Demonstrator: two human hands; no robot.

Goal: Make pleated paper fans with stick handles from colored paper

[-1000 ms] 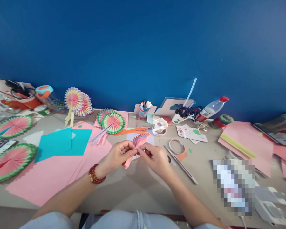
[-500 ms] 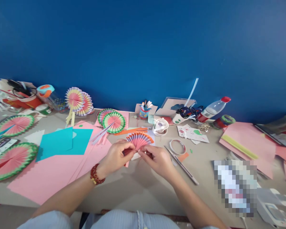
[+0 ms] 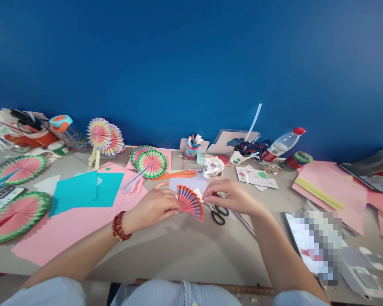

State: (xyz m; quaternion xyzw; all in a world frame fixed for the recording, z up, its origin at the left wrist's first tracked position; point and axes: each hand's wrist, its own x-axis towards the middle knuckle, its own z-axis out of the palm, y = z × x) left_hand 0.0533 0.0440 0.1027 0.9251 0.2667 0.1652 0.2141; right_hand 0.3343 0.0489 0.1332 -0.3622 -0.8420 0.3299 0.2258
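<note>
Head view: the small pleated fan [image 3: 190,203] is held above the table [image 3: 166,255], between the two hands, its narrow end pinched between the closed thumb and fingers of the left hand [image 3: 156,205]; the folds would probably be kept even if that gathered end were gripped firmly and the spread edge left uncrushed. The fingers of the right hand [image 3: 228,194] are bent near that edge, above the scissors [image 3: 213,214], with thumb and forefinger close together, though whether anything is gripped cannot be told.
</note>
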